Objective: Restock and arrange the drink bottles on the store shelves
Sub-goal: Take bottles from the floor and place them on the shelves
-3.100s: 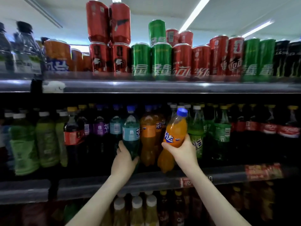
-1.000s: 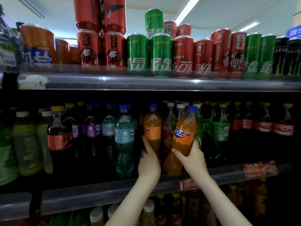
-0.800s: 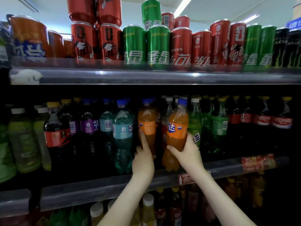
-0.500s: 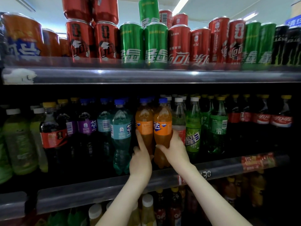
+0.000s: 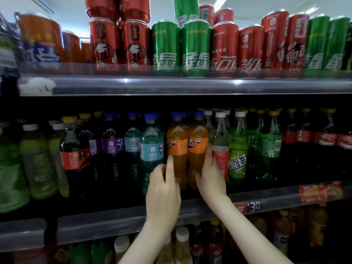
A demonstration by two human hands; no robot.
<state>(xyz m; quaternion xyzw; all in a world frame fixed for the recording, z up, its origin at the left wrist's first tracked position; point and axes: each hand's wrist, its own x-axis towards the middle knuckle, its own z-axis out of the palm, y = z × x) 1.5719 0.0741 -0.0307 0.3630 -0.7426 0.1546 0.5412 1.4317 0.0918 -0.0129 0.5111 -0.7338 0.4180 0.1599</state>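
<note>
Two orange soda bottles with blue caps stand upright side by side on the middle shelf [image 5: 122, 221]. My right hand [image 5: 209, 180] grips the lower body of the right orange bottle [image 5: 198, 138], thumb in front and fingers round its right side. My left hand [image 5: 163, 187] touches the left orange bottle [image 5: 177, 141] with its index finger straight up against the bottle's lower body; the other fingers are loosely curled and hold nothing.
Teal [image 5: 151, 147], purple and dark cola bottles crowd the shelf to the left; a clear red-labelled bottle [image 5: 220, 147] and green bottles [image 5: 238, 149] stand close on the right. Cans [image 5: 196, 46] fill the shelf above. More bottles stand below. A price tag [image 5: 254, 206] sits on the shelf rail.
My right hand has brought the tilted orange bottle leftward and stood it upright beside the other orange bottle. My left hand kept its finger on the left bottle.
</note>
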